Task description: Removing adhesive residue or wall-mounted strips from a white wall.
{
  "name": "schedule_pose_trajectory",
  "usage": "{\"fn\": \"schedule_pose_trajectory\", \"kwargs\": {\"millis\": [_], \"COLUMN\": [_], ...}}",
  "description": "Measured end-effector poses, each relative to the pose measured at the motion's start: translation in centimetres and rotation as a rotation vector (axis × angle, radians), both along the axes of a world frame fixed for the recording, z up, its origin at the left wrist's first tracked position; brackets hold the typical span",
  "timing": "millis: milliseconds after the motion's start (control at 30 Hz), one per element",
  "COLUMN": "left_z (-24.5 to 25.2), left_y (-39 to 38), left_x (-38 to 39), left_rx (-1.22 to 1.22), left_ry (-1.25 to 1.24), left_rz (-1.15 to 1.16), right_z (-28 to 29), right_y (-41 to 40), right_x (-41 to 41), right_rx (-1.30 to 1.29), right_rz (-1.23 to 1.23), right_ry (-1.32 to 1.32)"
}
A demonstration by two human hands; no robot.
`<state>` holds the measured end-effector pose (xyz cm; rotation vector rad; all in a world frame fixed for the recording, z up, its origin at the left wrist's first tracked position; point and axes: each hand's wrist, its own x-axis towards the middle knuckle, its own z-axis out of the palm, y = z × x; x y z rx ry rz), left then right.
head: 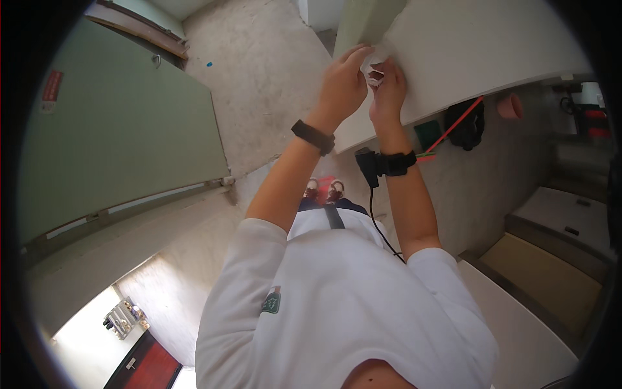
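Note:
My left hand and my right hand are raised in front of me, close together. Between them they hold a thin, whitish, crumpled sheet, bent into a loop with an opening in its middle. Whether it is plastic or paper I cannot tell. My left fingers curl around its left side, while the right fingers and thumb press its right side. Behind the hands are a broad white panel and a pale green post. A black band circles my left wrist; the right wrist carries a strapped black device with a cable.
A green door with a metal handle is at left. Far below, my shoes are over something red. Past the panel's edge are a red pole, a black bag and a pink bucket. Several cabinets stand at right.

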<state>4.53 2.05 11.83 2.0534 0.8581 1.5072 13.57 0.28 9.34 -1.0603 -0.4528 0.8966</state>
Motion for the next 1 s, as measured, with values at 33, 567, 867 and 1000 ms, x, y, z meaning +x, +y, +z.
{"fn": "schedule_pose_trajectory", "kwargs": {"millis": [33,567,867,1000], "left_z": [-0.1,-2.9,-5.3,-6.3], "left_y": [0.0,0.2,-0.3,-0.8], "left_x": [0.5,2.2,2.0,2.3], "left_rx": [0.002,-0.21,-0.274,-0.308], "left_ry": [0.003,0.071,0.127,0.093], "left_rz": [-0.001,-0.015,-0.025,0.051], "right_z": [-0.1,-1.2,3.0,2.8], "right_y": [0.0,-2.8,-1.7,1.4], "right_x": [-0.3,-0.9,0.5,1.2], "right_rx": [0.002,0.041,-0.186,-0.563], "right_rz": [-0.001,-0.126,-0.101,0.038], "right_ry": [0.003,-0.223,-1.325,-1.536]}}
